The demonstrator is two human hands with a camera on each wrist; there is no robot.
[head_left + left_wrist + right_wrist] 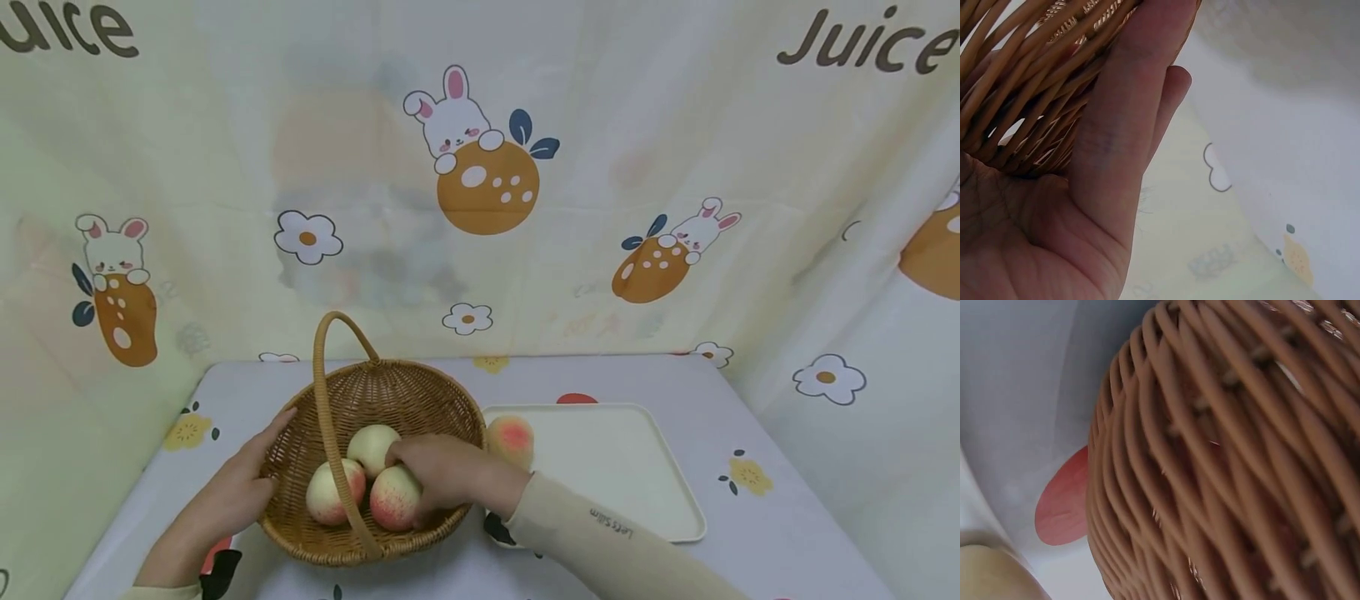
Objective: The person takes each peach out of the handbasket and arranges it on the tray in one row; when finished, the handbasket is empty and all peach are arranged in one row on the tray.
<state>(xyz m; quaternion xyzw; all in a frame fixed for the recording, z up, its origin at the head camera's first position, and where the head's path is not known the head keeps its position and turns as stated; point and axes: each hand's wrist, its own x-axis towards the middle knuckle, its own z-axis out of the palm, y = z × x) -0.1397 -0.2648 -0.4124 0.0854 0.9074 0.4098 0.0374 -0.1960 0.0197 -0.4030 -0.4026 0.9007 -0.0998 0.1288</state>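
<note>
A brown wicker basket (pixel 405 387) with an arched handle stands on the table, and three peaches lie in it. My right hand (pixel 450 475) reaches over its right rim and grips the front right peach (pixel 393 500), fingers and thumb about it. Next to that lie a paler peach (pixel 372 448) behind and another peach (pixel 326 493) to the left, partly behind the handle. Against the basket's left side rests my left hand (pixel 232 492), its fingers extended along the weave; the left wrist view shows a straight finger (pixel 1113 125) there. In the right wrist view the weave (pixel 1222 456) hides the right hand.
A white rectangular tray (pixel 607 475) lies right of the basket, with one peach (pixel 512 442) at its left edge. The right forearm crosses the tray's near side. A patterned cloth covers the table (pixel 757 533), and printed curtains (pixel 570 275) hang behind and at both sides.
</note>
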